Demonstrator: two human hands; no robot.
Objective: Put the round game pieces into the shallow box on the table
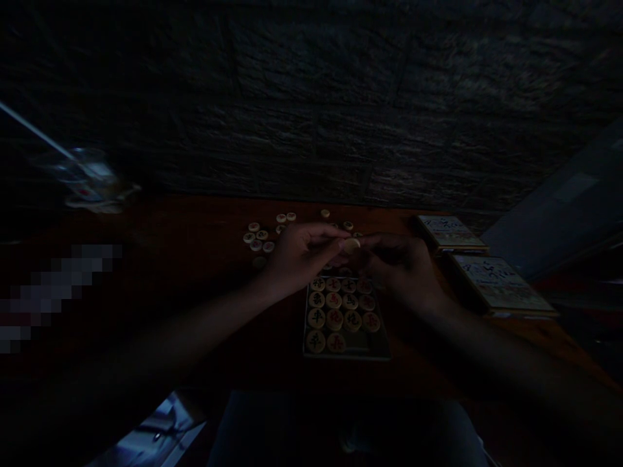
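Just above the far end of a shallow box, a round pale Chinese chess piece (351,246) is pinched between the thumb and fingers of my left hand (299,256). The fingertips of my right hand (403,263) close on the right edge of the same piece. Its visible face looks blank in the dim light. Below my hands lies the box (357,342), with rows of pieces bearing red and black characters. In its nearest row are a black-marked piece (315,341) and a red-marked piece (335,342), with bare box floor to their right.
Loose pieces (256,245) lie on the wooden table (204,224) left of and beyond my hands, some partly hidden. Two flat boxes (501,282) with blue writing stand at the right. A clear plastic cup (90,178) is at far left. A dark stone wall (302,130) rises behind.
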